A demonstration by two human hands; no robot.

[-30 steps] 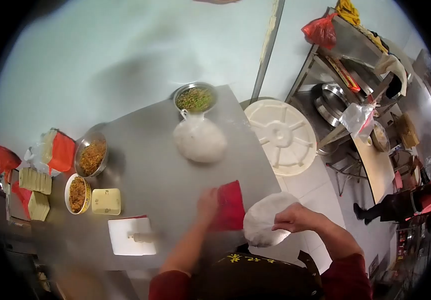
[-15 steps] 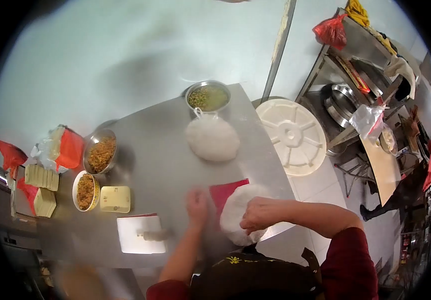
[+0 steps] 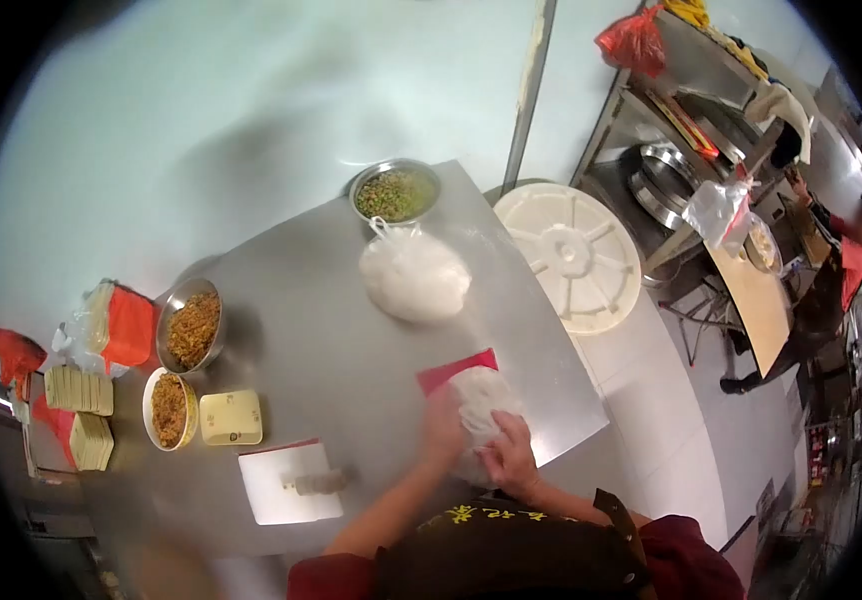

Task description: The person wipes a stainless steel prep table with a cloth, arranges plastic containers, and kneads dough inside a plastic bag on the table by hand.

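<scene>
A pale green wall backs the steel bench (image 3: 311, 300), and tiled floor shows on the right. Take the clock as centred on the hands. Under them, near the bench's front edge, lies a soft, wrinkled white piece (image 3: 486, 395), partly covering a red cloth (image 3: 458, 370) that shows at 12 o'clock. The left hand (image 3: 442, 430) is blurred against the piece's 9 o'clock side; whether its grip is open or closed, I cannot tell. The right hand (image 3: 511, 460) touches the 4 o'clock side with bent fingers and thumb; I cannot tell whether its grip pinches.

At 11 o'clock sits a tied white bag (image 3: 416, 275), with a bowl of chopped greens (image 3: 395, 195) just beyond. A big white lid (image 3: 569, 255) lies past the bench at 1 o'clock. Toward 10 stands a steel bowl of orange-brown filling (image 3: 193, 330); at 9, a white bowl (image 3: 170, 410) and a yellow tray (image 3: 232, 417). Between 8 and 9 lies a white board (image 3: 276, 495) bearing a short roller (image 3: 316, 483). Well off, at 2 o'clock, another person (image 3: 831, 290) stands near a wooden tabletop (image 3: 751, 310).
</scene>
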